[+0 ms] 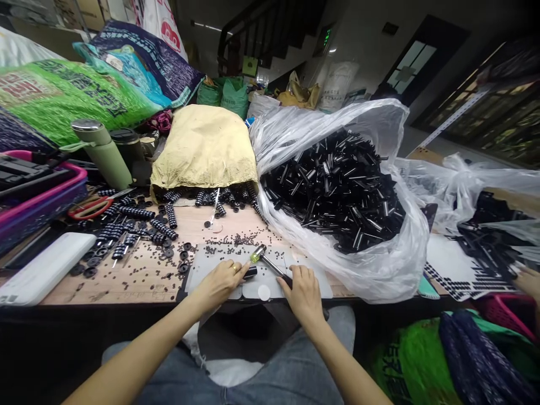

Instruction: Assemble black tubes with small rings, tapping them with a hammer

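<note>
My right hand (304, 292) is closed around the dark handle of a small hammer (272, 264). The hammer's head, with a yellowish-green face at one end, is over the grey work plate (291, 287) near my left fingertips. My left hand (219, 284) rests low over the plate, its fingers pressed together on a short black tube (250, 273). The tube's far end is hidden under those fingers. A white round disc (264, 292) lies on the plate between my hands. Tiny black rings (244, 239) are scattered just beyond the plate.
An open clear plastic bag (379, 281) full of black tubes stands to the right. Ringed black rollers (120, 230), red-handled scissors (90, 208), a white power bank (48, 270) and a green flask (103, 154) sit left. A yellow sack (206, 146) is behind. Another person's hand (527, 279) shows far right.
</note>
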Motion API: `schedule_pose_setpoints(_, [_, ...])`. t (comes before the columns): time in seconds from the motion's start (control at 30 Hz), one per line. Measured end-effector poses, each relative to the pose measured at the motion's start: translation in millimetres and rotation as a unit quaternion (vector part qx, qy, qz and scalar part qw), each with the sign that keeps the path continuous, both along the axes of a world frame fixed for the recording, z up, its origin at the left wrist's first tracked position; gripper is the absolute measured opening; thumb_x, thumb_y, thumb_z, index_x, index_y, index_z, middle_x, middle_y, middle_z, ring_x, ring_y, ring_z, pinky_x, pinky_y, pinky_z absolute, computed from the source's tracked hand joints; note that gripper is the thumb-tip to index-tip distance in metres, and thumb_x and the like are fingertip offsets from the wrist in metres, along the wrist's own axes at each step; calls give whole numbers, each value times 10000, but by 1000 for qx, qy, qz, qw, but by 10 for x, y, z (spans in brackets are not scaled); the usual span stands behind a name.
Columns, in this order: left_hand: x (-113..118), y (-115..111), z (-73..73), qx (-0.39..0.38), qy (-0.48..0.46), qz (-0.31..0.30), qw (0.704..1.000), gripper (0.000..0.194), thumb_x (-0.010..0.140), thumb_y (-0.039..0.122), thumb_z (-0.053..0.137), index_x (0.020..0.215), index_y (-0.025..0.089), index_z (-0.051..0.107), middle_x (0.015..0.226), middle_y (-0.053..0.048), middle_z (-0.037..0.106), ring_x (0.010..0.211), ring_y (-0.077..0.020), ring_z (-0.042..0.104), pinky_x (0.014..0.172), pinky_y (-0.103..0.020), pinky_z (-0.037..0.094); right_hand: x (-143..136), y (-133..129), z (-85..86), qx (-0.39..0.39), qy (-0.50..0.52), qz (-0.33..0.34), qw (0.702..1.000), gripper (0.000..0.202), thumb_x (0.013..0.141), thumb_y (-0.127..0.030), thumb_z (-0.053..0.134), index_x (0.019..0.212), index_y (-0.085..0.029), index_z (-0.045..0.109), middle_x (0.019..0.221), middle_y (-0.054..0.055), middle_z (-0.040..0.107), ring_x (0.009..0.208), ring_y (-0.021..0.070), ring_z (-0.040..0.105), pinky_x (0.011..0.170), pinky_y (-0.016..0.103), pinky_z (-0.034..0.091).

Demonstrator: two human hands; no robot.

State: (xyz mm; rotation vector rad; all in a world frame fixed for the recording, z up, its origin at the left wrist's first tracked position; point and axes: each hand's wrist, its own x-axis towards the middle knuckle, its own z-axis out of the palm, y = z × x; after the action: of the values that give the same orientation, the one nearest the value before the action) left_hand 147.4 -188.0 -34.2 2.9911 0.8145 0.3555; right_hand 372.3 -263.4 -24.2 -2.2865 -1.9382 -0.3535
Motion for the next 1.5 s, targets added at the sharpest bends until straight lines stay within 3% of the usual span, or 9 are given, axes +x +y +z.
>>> schedule_pose_setpoints(0.1, [14,-29,-6,33,0,12,999,362,869,144,334,1224,133,407,926,-87,550,808,-188,488,700,-326,380,-37,-30,61,-32,31,-1,999,239,862,-368,399,773,-179,514,755,69,569,741,213,530,623,292,374])
schedule_pose_setpoints(0.3, [35,-97,-22,36,-32,58,997,393,832,62,324,1192,155,451,961,-86,579,840,-189,501,795,-395,349,-230,-411,287,-45,276,-14,960,344,911,-399,180,791,-205,437,557,-10,531,481,144,514,479,227,316])
schedule_pose_setpoints(0.47, [148,-229,-63,30,-4,96,995,402,836,78,309,1206,135,456,1012,-103,599,884,-208,538,858,-429,345,-362,-564,323,-117,275,-12,954,351,897,-414,191,712,-213,410,496,-13,497,435,157,485,440,233,257])
schedule_pose_setpoints(0.57, [280,-352,-90,28,-13,124,992,457,859,305,359,1244,63,409,1207,-175,500,1112,-275,445,948,-451,286,-458,-511,576,-59,340,7,939,343,899,-420,192,705,-220,392,518,-19,493,451,138,465,454,222,285])
schedule_pose_setpoints(0.7, [395,-415,-89,-22,-31,144,989,836,734,619,386,1283,-9,329,1318,-246,354,1247,-336,271,1010,-456,215,-672,-476,895,-7,416,73,907,320,900,-401,215,719,-217,405,515,-31,474,425,111,438,447,204,306])
schedule_pose_setpoints(1.0, [429,-393,-333,9,-64,106,992,598,780,240,362,1303,-31,259,1320,-243,354,1251,-303,285,1000,-476,239,-852,-405,370,-156,220,95,958,394,906,-383,171,718,-203,466,547,39,581,460,177,534,441,237,270])
schedule_pose_setpoints(1.2, [476,-325,-117,-63,-96,157,981,433,825,122,298,1241,81,413,1193,-157,529,1135,-219,455,973,-395,326,-682,-360,641,-48,333,88,938,361,899,-436,193,697,-226,406,498,-23,492,428,138,465,439,218,302])
schedule_pose_setpoints(1.3, [498,-283,-55,-89,-107,143,980,446,824,162,326,1256,71,396,1243,-165,483,1184,-240,399,1003,-422,287,-696,-348,734,-22,360,102,927,352,896,-428,219,675,-228,406,503,-27,477,424,128,448,441,214,322])
schedule_pose_setpoints(1.5, [570,-419,-14,-139,-132,160,968,452,809,86,269,1203,137,485,1042,-176,577,982,-278,525,818,-414,431,-643,-254,641,-24,324,101,940,352,890,-450,225,718,-230,439,513,-21,511,442,144,489,452,225,333])
